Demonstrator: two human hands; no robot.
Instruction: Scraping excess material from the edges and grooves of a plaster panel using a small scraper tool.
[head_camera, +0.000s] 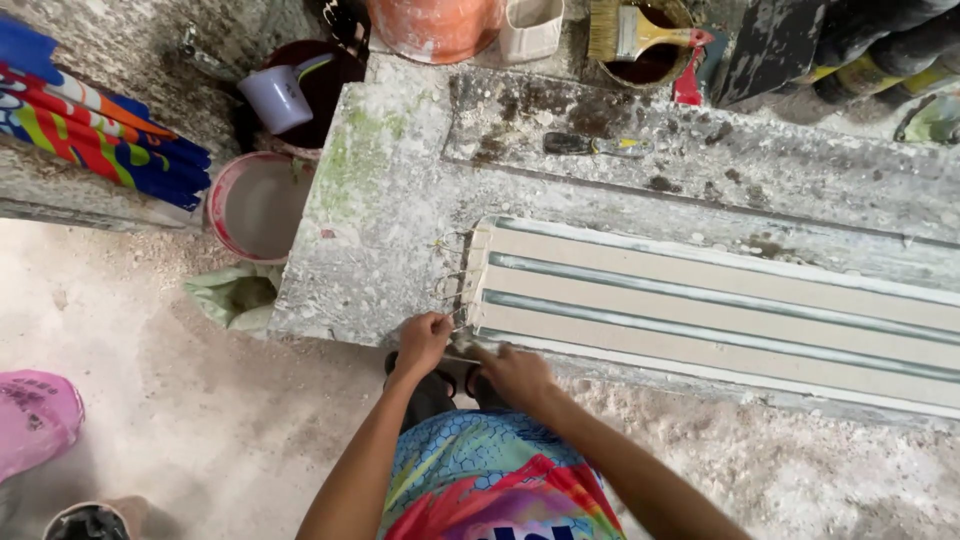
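Both hands meet at the near left corner of the long pale ribbed plaster moulding (720, 310) lying on the rough grey concrete slab (400, 230): left hand (424, 343) pinched shut on thin fibre strands (452, 285) there; right hand (515, 374) curled, its hold unclear. Beyond, a white-filled red bucket (258, 205).

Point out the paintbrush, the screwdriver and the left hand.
paintbrush (640, 32), head view, yellow ferrule above the bristles.
screwdriver (570, 144), head view, dark handle.
left hand (424, 340), head view, back of the hand.
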